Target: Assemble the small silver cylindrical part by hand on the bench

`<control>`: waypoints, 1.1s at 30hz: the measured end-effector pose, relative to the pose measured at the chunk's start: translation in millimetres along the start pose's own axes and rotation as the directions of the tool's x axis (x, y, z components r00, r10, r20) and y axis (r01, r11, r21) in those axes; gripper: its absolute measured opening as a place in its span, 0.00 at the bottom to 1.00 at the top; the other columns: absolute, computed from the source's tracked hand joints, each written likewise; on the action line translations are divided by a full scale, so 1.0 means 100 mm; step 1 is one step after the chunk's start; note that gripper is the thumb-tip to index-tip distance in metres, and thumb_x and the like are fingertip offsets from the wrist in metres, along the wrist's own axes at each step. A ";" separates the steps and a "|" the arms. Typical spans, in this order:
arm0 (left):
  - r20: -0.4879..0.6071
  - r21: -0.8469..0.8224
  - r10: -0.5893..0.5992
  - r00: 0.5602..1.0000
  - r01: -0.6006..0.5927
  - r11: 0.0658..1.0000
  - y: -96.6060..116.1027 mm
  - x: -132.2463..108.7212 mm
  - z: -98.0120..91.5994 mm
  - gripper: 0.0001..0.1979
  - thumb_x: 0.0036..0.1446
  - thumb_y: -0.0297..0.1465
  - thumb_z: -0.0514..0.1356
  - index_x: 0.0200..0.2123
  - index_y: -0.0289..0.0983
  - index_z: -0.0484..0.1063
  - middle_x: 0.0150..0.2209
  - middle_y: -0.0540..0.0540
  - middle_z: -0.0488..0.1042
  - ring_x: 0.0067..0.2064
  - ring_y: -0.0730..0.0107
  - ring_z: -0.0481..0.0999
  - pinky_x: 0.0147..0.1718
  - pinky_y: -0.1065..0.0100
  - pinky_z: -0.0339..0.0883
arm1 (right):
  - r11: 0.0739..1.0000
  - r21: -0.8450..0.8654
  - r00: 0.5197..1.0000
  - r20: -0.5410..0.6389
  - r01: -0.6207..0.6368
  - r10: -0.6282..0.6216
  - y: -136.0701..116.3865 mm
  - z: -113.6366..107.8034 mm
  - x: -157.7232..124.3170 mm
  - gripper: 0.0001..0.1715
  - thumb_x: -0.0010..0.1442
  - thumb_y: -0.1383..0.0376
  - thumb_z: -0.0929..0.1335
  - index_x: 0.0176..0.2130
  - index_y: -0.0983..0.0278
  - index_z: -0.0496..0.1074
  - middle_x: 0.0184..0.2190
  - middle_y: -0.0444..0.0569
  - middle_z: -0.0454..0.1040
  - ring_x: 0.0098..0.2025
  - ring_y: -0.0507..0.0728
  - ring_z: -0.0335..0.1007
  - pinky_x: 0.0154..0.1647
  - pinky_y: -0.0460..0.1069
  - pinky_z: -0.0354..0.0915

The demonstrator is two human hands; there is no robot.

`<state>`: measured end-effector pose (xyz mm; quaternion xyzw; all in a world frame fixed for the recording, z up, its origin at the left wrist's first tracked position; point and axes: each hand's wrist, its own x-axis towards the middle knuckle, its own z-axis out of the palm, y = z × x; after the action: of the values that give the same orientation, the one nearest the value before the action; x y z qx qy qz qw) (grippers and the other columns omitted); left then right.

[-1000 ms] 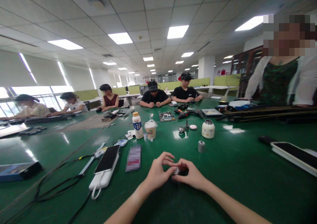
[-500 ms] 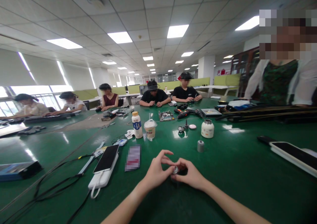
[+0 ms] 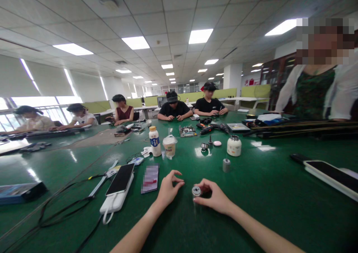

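My right hand [image 3: 215, 197] rests on the green table [image 3: 265, 193] with its fingers wrapped round a small round metal part [image 3: 196, 190], whose silver face points left. My left hand [image 3: 167, 189] hovers just left of that part, apart from it. Its thumb and forefinger are pinched together and the other fingers are raised; whether anything sits in the pinch is too small to see. A small grey cylinder [image 3: 226, 165] stands beyond my hands.
A phone on a white power bank [image 3: 119, 191] with cables lies to the left, a second phone [image 3: 150, 178] beside it. Farther off stand a bottle [image 3: 154, 141], a cup [image 3: 169, 146] and a white jar [image 3: 234, 146]. A dark device [image 3: 330, 172] lies at right. Several people sit round the table.
My left hand has drawn away to the left from the metal part, which both hands held together before. The part's face is now exposed in my right hand.
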<state>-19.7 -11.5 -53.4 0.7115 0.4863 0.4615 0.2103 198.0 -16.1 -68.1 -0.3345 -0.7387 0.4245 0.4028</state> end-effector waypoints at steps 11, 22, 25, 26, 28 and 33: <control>0.131 -0.182 0.107 0.986 -0.082 0.980 0.52 -0.07 0.11 0.14 0.51 0.26 0.66 0.40 0.39 0.67 0.32 0.49 0.81 0.37 0.63 0.81 0.43 0.65 0.68 | 0.999 -0.009 0.999 -0.014 0.048 -0.048 -0.03 0.01 -0.02 0.17 0.48 0.59 0.76 0.33 0.64 0.69 0.29 0.43 0.72 0.32 0.54 0.66 0.34 0.48 0.62; 0.207 -0.110 0.149 0.967 -0.128 0.986 0.61 -0.10 0.07 0.16 0.52 0.23 0.62 0.44 0.41 0.67 0.41 0.47 0.80 0.45 0.62 0.78 0.49 0.63 0.64 | 0.999 -0.006 0.998 -0.028 0.053 -0.053 -0.01 0.02 0.00 0.18 0.47 0.60 0.76 0.31 0.63 0.67 0.27 0.42 0.71 0.31 0.54 0.65 0.33 0.48 0.61; 0.183 -0.061 0.137 0.974 -0.127 0.990 0.61 -0.10 0.07 0.17 0.51 0.24 0.63 0.45 0.41 0.67 0.38 0.47 0.80 0.45 0.60 0.78 0.50 0.61 0.62 | 0.999 0.018 0.998 -0.021 0.051 -0.051 0.00 0.02 0.00 0.18 0.47 0.60 0.76 0.31 0.63 0.66 0.27 0.42 0.71 0.31 0.53 0.65 0.33 0.48 0.61; 0.169 -0.031 0.130 0.977 -0.126 0.992 0.60 -0.10 0.07 0.17 0.50 0.25 0.63 0.44 0.41 0.68 0.38 0.47 0.80 0.45 0.59 0.78 0.49 0.60 0.62 | 0.999 0.020 0.999 -0.018 0.049 -0.049 0.00 0.02 0.00 0.18 0.47 0.60 0.76 0.31 0.63 0.66 0.28 0.42 0.71 0.31 0.53 0.65 0.33 0.48 0.61; 0.142 0.027 0.120 0.983 -0.125 0.992 0.59 -0.11 0.08 0.15 0.50 0.25 0.64 0.42 0.41 0.70 0.39 0.47 0.80 0.43 0.59 0.78 0.49 0.60 0.61 | 0.999 0.020 0.999 -0.012 0.049 -0.049 0.01 0.02 0.00 0.17 0.48 0.60 0.76 0.31 0.63 0.66 0.28 0.42 0.71 0.30 0.53 0.65 0.33 0.48 0.61; 0.102 0.049 0.117 0.988 -0.123 0.991 0.60 -0.13 0.13 0.14 0.49 0.26 0.64 0.41 0.41 0.70 0.36 0.49 0.80 0.40 0.61 0.79 0.48 0.61 0.61 | 0.999 0.019 0.999 -0.006 0.049 -0.049 0.02 0.02 -0.01 0.17 0.48 0.61 0.76 0.32 0.63 0.68 0.28 0.43 0.72 0.31 0.54 0.66 0.33 0.48 0.61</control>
<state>20.1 -47.3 -20.6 0.7670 0.4442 0.4239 0.1864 196.7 -16.4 -71.1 -0.3137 -0.7414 0.4207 0.4182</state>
